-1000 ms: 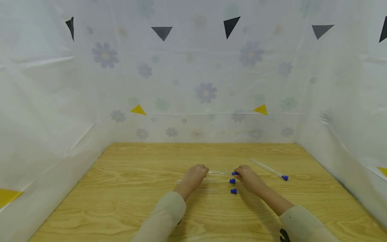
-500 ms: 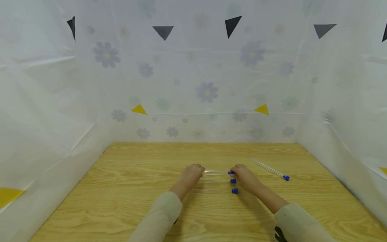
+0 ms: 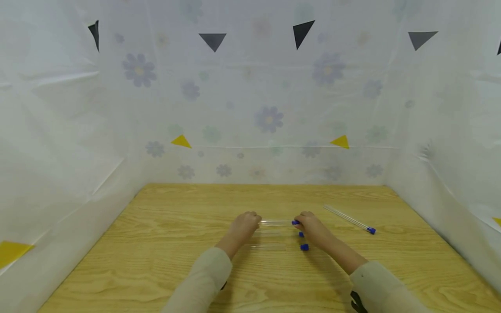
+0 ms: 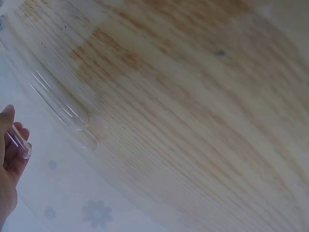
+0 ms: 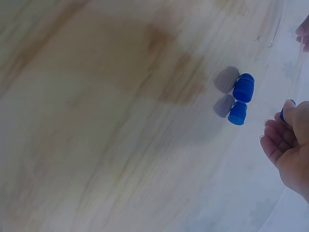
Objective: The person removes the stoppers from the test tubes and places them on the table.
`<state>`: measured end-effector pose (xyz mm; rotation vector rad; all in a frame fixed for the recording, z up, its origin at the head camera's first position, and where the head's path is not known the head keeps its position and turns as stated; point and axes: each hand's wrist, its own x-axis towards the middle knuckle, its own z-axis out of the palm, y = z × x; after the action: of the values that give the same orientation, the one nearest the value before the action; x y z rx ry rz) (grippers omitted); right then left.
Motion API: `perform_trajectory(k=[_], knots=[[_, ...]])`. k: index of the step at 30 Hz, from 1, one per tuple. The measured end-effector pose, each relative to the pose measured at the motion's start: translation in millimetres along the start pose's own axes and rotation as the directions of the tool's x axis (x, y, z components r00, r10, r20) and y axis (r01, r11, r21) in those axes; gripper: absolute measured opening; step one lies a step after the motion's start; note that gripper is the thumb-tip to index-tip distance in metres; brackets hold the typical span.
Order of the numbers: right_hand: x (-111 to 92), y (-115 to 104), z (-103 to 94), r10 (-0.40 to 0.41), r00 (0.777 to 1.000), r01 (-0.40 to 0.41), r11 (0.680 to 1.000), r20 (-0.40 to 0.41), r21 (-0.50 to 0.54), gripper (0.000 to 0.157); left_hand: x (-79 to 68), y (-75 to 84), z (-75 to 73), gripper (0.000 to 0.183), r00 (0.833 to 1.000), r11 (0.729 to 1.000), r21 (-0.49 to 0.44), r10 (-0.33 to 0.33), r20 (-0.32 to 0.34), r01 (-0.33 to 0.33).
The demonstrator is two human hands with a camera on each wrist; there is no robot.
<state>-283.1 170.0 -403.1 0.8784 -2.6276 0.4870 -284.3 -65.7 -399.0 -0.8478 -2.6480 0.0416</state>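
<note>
My left hand (image 3: pixel 243 228) grips the rounded end of a clear test tube (image 3: pixel 275 222), which lies level between both hands. At the tube's right end my right hand (image 3: pixel 313 228) pinches a blue stopper (image 3: pixel 295 222), sitting at the mouth. The right wrist view shows this stopper mostly covered by the thumb. Two loose blue stoppers lie on the table near the right hand, a farther one (image 3: pixel 301 234) and a nearer one (image 3: pixel 304 247). Two more clear tubes lie left of them, a farther tube (image 3: pixel 270 234) and a nearer tube (image 3: pixel 268 248), partly hidden by the left hand.
A pair of thin clear tubes (image 3: pixel 346 218) with blue stoppers (image 3: pixel 371 230) lies slantwise at the right. The wood-grain table (image 3: pixel 156 269) is walled by white flowered sheeting (image 3: pixel 235 87) at the back and sides.
Both hands have shifted slightly left with the tube and its stopper. The loose stoppers and tubes stay where they lay; more of the nearer tubes shows now.
</note>
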Motion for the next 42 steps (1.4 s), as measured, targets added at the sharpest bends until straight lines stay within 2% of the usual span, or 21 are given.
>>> perform_trajectory(k=[10, 21, 32, 42], knots=[[1.9, -1.9, 2.1, 0.005, 1.000, -0.005, 1.000, 0.008, -0.014, 0.008, -3.6, -2.0, -3.9, 0.011, 1.000, 1.000, -0.013, -0.014, 0.006, 0.014], [3.5, -6.0, 1.1, 0.052, 0.998, -0.052, 0.998, 0.021, -0.027, 0.008, -5.0, -3.8, -2.7, 0.012, 1.000, 1.000, 0.010, 0.001, 0.001, -0.001], [3.7, -5.7, 1.8, 0.019, 1.000, -0.019, 0.999, 0.007, -0.048, 0.006, -4.5, -5.1, -1.0, 0.013, 1.000, 1.000, 0.013, 0.012, -0.024, -0.012], [4.7, -5.8, 1.9, 0.028, 1.000, -0.027, 0.998, 0.013, -0.064, 0.006, -5.3, -4.1, -1.8, 0.012, 0.999, 0.999, 0.020, 0.026, -0.043, -0.025]])
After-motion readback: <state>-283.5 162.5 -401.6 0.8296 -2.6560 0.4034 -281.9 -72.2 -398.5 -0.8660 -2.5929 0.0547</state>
